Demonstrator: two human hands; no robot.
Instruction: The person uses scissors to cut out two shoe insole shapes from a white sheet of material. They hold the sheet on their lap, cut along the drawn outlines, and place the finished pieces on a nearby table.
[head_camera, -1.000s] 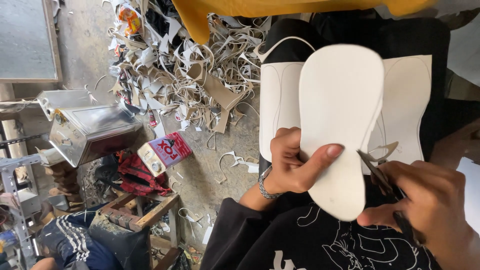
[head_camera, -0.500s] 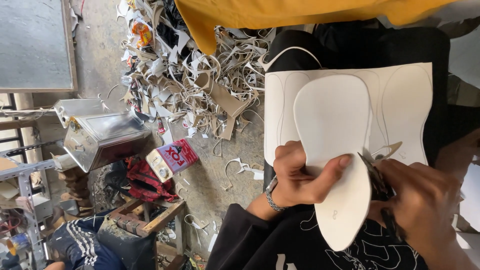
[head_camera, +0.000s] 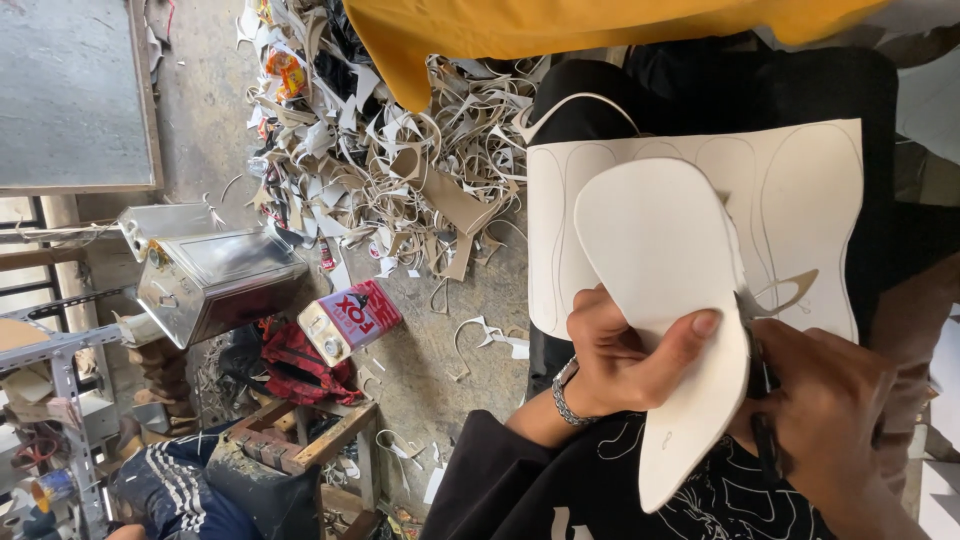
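My left hand (head_camera: 625, 355), with a metal bracelet on the wrist, grips a white sole-shaped cutout (head_camera: 665, 250), thumb pressed on its face. My right hand (head_camera: 830, 410) holds dark scissors (head_camera: 765, 400) at the cutout's right edge; the blades are mostly hidden behind it. Under both lies a white sheet (head_camera: 810, 200) with traced sole outlines, resting on my lap over black clothing. A thin curl of trimmed material (head_camera: 790, 290) sticks out beside the scissors.
A heap of pale offcuts (head_camera: 400, 170) covers the floor to the left. Nearer stand a metal tin box (head_camera: 215, 285), a red-and-white can (head_camera: 350, 318), a red cloth (head_camera: 300, 365) and a wooden stool (head_camera: 310, 440). Another person's striped trouser leg (head_camera: 170, 490) is bottom left. Yellow cloth (head_camera: 560, 30) hangs above.
The cutout has turned and dropped lower in my left hand, its narrow end now over my chest. My right hand with the scissors has stayed at its right edge.
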